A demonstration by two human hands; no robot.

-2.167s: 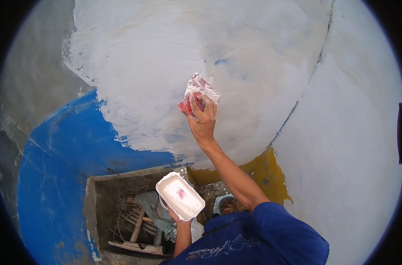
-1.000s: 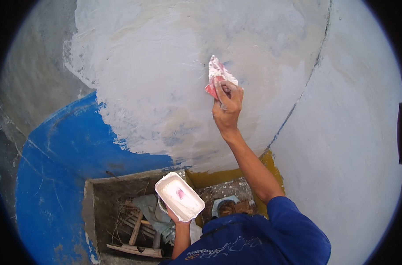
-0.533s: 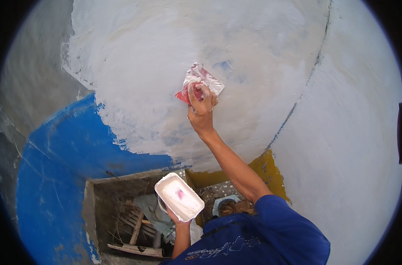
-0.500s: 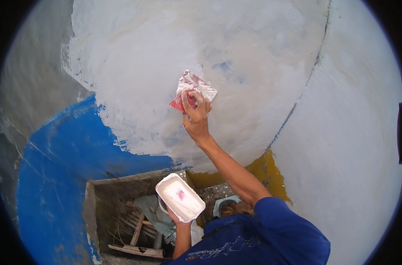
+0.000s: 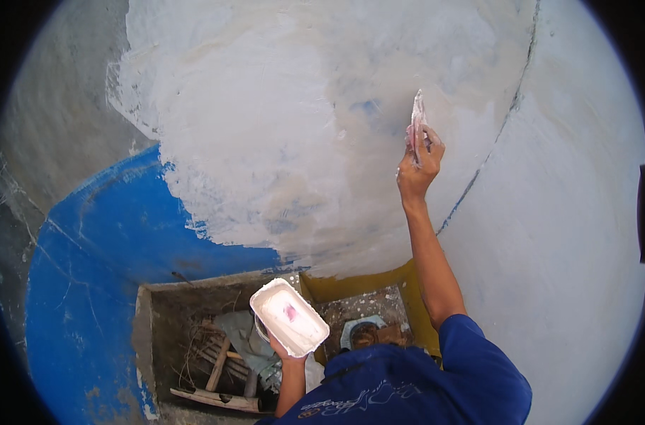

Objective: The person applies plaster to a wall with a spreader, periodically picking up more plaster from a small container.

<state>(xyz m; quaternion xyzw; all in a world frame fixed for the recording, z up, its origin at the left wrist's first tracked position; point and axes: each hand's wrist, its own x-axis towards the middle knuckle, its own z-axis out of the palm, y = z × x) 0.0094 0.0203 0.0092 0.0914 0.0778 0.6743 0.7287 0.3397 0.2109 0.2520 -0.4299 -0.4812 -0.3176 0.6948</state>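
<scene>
My right hand (image 5: 422, 164), with pale smears on its fingers, grips a red putty spreader (image 5: 417, 120). The spreader is coated in white paste and is seen nearly edge-on, in front of the wall (image 5: 251, 134); I cannot tell whether its edge touches. The wall there carries an uneven whitish coat over grey and blue. Low in front of my body, my left hand (image 5: 287, 348) is closed around the underside of a white rectangular tub (image 5: 310, 333). White putty (image 5: 276, 306) with a pinkish patch lies inside it, and more is crusted along the rim.
Below the wall is a concrete trough (image 5: 145, 319) holding wooden pieces (image 5: 220, 365), twigs and a grey-green cloth (image 5: 248, 340). Blue paint (image 5: 124, 227) covers the lower left wall. A dark crack (image 5: 471, 188) runs down on the right. A speckled slab (image 5: 372, 308) adjoins a yellow-painted strip (image 5: 418, 304).
My right hand has swept rightward and slightly up with the spreader, which has turned from face-on to edge-on. The tub in my left hand stays in place.
</scene>
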